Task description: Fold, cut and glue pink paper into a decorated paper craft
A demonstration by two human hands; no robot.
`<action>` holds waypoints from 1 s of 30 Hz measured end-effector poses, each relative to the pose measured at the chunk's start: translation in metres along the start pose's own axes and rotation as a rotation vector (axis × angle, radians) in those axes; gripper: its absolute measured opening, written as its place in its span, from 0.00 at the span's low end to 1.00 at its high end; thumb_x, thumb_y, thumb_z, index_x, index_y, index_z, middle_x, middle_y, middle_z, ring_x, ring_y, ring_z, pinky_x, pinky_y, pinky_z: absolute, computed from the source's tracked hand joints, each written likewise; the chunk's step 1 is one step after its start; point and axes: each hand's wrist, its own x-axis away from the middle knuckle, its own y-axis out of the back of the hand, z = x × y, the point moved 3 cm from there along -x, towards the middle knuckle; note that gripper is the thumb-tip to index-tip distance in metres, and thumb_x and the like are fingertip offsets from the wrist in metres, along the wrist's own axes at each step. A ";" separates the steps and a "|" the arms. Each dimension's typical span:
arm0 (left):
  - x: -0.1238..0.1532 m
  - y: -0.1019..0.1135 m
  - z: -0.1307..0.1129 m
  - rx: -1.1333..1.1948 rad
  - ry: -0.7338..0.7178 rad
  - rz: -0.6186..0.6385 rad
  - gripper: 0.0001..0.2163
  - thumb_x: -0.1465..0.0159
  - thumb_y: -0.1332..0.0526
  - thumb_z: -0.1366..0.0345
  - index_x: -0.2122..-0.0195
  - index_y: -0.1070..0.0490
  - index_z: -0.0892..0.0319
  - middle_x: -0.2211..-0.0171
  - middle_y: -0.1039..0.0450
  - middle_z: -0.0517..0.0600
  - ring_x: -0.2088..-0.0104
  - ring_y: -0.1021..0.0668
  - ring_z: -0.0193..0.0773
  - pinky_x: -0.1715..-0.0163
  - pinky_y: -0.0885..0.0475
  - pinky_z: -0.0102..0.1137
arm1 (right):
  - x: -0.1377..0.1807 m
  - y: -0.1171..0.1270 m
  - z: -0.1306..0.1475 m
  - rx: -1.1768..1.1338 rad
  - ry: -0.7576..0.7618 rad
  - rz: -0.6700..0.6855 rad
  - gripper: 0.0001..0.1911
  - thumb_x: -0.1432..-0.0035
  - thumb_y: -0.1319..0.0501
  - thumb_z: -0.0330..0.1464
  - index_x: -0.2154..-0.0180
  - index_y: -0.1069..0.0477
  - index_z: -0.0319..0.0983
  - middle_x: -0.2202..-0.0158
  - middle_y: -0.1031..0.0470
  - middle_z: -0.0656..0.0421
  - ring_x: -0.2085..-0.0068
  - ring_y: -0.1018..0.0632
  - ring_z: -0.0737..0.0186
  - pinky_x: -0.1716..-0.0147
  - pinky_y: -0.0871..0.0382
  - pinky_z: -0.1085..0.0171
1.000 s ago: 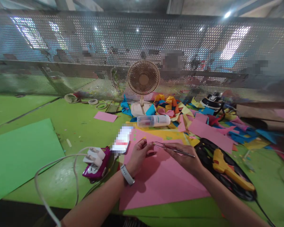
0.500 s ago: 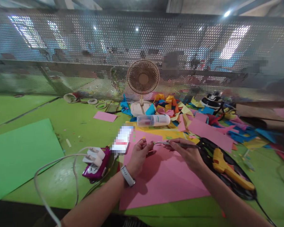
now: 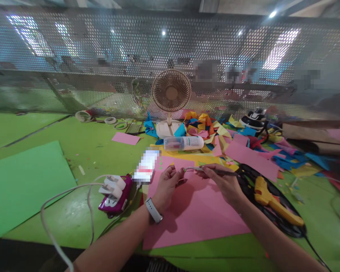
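My left hand (image 3: 166, 187), with a white band on the wrist, is closed in a pinch above a pink paper sheet (image 3: 198, 223). A tiny green piece (image 3: 184, 170) shows at its fingertips, too small to make out well. Between the fingers of my right hand (image 3: 225, 185) lies a pair of slim metal tweezers (image 3: 225, 173), and their tips point left and reach the green piece. Small green dots (image 3: 160, 163) sit near the sheet's upper left corner, beside a lit phone (image 3: 147, 166).
A yellow glue gun (image 3: 277, 204) rests on a black tray at right. Ahead stand a bottle (image 3: 184, 143) on its side, a fan (image 3: 171, 92) and coloured paper scraps (image 3: 204, 122). At left are a purple power strip (image 3: 116, 202), cables and green paper (image 3: 31, 185).
Both hands stay nearly in place. The tweezers' tips have shifted slightly at the left fingertips, and the camera view has moved a little.
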 end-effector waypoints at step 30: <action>0.005 -0.008 -0.003 -0.228 -0.057 0.197 0.11 0.43 0.37 0.58 0.66 0.33 0.59 0.70 0.35 0.45 0.73 0.29 0.30 0.68 0.26 0.33 | -0.007 0.014 0.008 -0.089 -0.042 -0.033 0.17 0.51 0.34 0.38 0.61 0.31 0.36 0.74 0.21 0.55 0.71 0.20 0.59 0.70 0.28 0.64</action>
